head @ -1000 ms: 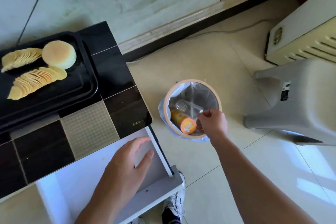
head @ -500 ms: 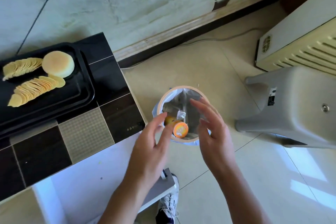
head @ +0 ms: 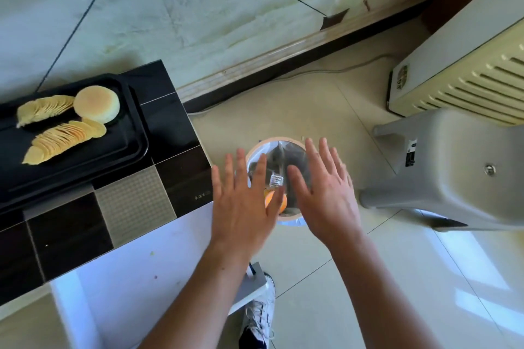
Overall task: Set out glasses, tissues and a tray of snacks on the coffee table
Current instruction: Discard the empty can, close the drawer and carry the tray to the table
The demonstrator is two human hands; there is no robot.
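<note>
The black rectangular plastic tray (head: 93,167), loaded with two fanned rows of pale yellow crisps (head: 61,140) and a round golden bun (head: 97,104), is set on the dark tiled coffee table (head: 136,201). No glasses or tissues are seen. Both the left hand (head: 243,207) and the right hand (head: 326,195) are held flat, fingers spread, gripping nothing, above the small lined waste bin (head: 279,144). Crumbs could be shaken past the bin, or the bin knocked over.

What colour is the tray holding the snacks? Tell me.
Glossy black, seen in the head view: the tray sits on the dark tiled coffee table.
</note>
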